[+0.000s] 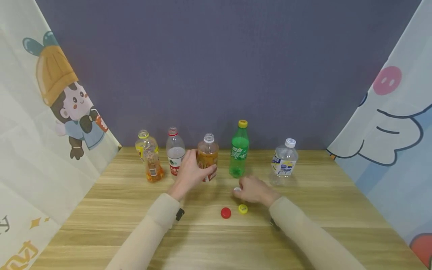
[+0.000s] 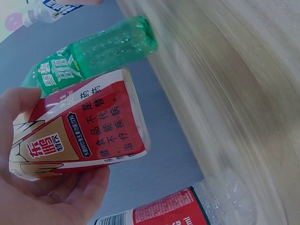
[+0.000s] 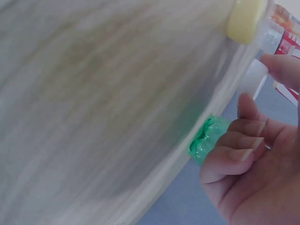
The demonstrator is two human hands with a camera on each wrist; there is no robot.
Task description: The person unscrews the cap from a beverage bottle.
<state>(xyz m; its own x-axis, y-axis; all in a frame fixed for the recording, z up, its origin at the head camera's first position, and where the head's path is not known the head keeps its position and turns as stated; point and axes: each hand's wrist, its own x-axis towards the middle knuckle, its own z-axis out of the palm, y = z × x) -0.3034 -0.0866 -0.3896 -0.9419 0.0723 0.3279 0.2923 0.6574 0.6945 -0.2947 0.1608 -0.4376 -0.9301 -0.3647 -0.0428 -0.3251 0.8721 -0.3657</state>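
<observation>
My left hand (image 1: 191,170) grips an uncapped drink bottle (image 2: 77,133) with a red, white and gold label, thumb on one side and fingers round the other. The bottle's bare neck (image 1: 209,138) points up in the head view. To the right, my right hand (image 1: 255,190) pinches a white bottle cap (image 3: 254,78) between thumb and index finger, low over the table. Its other fingers (image 3: 234,157) are curled toward the palm. A yellow cap (image 1: 243,209) and a red cap (image 1: 225,212) lie on the table just in front of this hand.
A green bottle (image 1: 239,150) with a yellow cap and a clear bottle (image 1: 285,161) with a white cap stand to the right. On the left are an uncapped red-labelled bottle (image 1: 175,152), a yellow-labelled bottle (image 1: 143,142) and a small bottle of orange liquid (image 1: 154,170). A dark panel (image 1: 222,75) rises behind.
</observation>
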